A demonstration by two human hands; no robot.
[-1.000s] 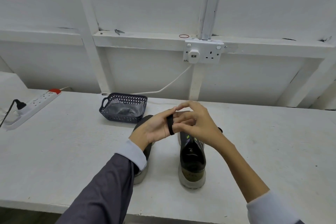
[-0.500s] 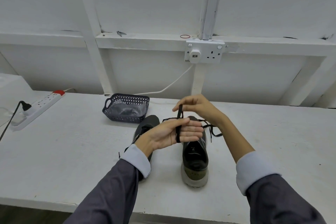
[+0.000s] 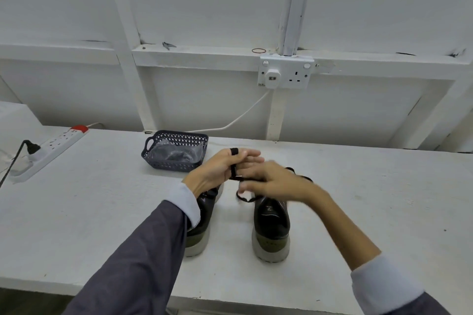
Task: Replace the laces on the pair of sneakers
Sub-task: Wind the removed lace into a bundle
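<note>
Two dark sneakers with pale soles stand heel toward me on the white table, the left sneaker [image 3: 202, 225] partly under my left sleeve and the right sneaker [image 3: 271, 227] in plain sight. A black lace [image 3: 233, 161] is wound round the fingers of my left hand [image 3: 217, 169], which is held flat above the shoes. My right hand [image 3: 273, 181], blurred by motion, pinches the lace's free length just below the left palm. A loose loop of the lace [image 3: 245, 198] hangs over the right sneaker's collar.
A dark perforated basket [image 3: 176, 151] holding a clear plastic bag sits behind the shoes. A white power strip [image 3: 51, 148] with a black plug lies at the far left. A wall socket [image 3: 285, 73] is mounted above the table's [image 3: 384, 199] back edge.
My right hand has come down from above the left hand to below it, carrying the lace around the left fingers. The left hand has risen slightly.
</note>
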